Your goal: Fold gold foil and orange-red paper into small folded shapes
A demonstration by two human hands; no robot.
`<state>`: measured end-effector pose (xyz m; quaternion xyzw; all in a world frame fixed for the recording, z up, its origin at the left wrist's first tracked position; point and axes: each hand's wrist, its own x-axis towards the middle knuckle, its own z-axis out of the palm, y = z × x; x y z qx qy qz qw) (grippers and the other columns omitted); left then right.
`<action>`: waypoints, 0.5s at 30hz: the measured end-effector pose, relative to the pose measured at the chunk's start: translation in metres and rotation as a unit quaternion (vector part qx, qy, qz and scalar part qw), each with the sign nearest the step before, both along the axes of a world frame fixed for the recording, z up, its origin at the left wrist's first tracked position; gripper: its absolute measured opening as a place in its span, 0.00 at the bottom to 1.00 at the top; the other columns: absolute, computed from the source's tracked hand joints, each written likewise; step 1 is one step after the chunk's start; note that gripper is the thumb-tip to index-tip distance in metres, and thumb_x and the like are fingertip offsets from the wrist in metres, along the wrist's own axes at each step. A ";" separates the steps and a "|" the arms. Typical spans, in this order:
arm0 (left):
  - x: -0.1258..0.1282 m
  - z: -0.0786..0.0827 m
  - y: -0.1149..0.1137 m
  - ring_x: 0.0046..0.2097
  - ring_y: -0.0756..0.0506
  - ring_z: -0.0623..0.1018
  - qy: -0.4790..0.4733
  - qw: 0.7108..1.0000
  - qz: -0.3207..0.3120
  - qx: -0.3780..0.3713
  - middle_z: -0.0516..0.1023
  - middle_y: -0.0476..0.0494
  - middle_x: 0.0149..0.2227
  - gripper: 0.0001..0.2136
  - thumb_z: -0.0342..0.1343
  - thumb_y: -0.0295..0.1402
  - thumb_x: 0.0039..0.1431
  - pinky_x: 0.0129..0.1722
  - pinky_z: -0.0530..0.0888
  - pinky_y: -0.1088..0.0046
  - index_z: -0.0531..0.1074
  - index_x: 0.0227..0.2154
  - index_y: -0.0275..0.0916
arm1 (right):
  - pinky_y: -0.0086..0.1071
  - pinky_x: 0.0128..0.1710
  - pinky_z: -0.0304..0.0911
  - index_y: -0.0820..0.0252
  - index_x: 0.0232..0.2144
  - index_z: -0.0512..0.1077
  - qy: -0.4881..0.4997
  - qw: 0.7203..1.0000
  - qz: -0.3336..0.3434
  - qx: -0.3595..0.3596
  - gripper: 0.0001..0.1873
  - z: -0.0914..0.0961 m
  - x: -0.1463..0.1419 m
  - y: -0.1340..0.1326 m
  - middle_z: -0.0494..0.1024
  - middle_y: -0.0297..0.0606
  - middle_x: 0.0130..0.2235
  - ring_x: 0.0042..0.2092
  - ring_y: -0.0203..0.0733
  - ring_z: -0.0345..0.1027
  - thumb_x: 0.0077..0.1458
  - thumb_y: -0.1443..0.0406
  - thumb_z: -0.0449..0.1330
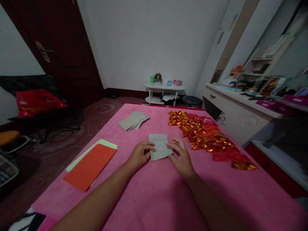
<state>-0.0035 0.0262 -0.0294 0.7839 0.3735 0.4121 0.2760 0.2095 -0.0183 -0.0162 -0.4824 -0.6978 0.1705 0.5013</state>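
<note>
A greyish sheet of paper (158, 144) with faint crease lines lies on the pink cloth in front of me, between my two hands. My left hand (141, 153) pinches its left edge between thumb and fingers. At the opposite edge, my right hand (180, 155) grips the paper, with the thumb low and the fingers over the top. Beyond my left hand is a loose fanned stack of similar grey sheets (134, 121). Nearer on the left, orange paper (92, 166) lies over pale green and yellow sheets (107, 143).
Rows of shiny gold-orange and red wrapped pieces (199, 131) cover the right side of the pink-covered table (149, 195). A cluttered white dresser (240, 109) stands at right. Ahead is a small white side table (166, 86); a red bag (39, 102) rests on a chair at left.
</note>
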 end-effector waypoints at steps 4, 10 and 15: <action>-0.002 0.004 -0.001 0.47 0.43 0.73 0.072 0.996 0.008 0.059 0.78 0.43 0.43 0.18 0.55 0.19 0.48 0.51 0.69 0.62 0.76 0.42 0.41 | 0.40 0.51 0.63 0.54 0.28 0.76 -0.062 0.997 0.050 -0.009 0.13 -0.008 0.003 0.004 0.74 0.37 0.43 0.49 0.43 0.66 0.49 0.75 0.57; -0.005 0.012 -0.006 0.51 0.40 0.70 0.158 0.980 0.039 0.118 0.80 0.47 0.43 0.18 0.57 0.23 0.49 0.53 0.64 0.57 0.75 0.43 0.45 | 0.44 0.56 0.60 0.54 0.43 0.74 -0.058 0.997 0.038 -0.029 0.24 -0.012 0.004 0.008 0.73 0.39 0.49 0.53 0.45 0.64 0.43 0.77 0.55; -0.004 0.012 -0.007 0.45 0.42 0.74 0.161 0.979 0.053 0.117 0.81 0.46 0.37 0.15 0.56 0.22 0.51 0.48 0.67 0.60 0.78 0.39 0.44 | 0.42 0.60 0.55 0.55 0.54 0.65 -0.030 0.998 0.041 -0.045 0.42 -0.017 0.005 0.009 0.69 0.39 0.54 0.56 0.42 0.62 0.33 0.80 0.48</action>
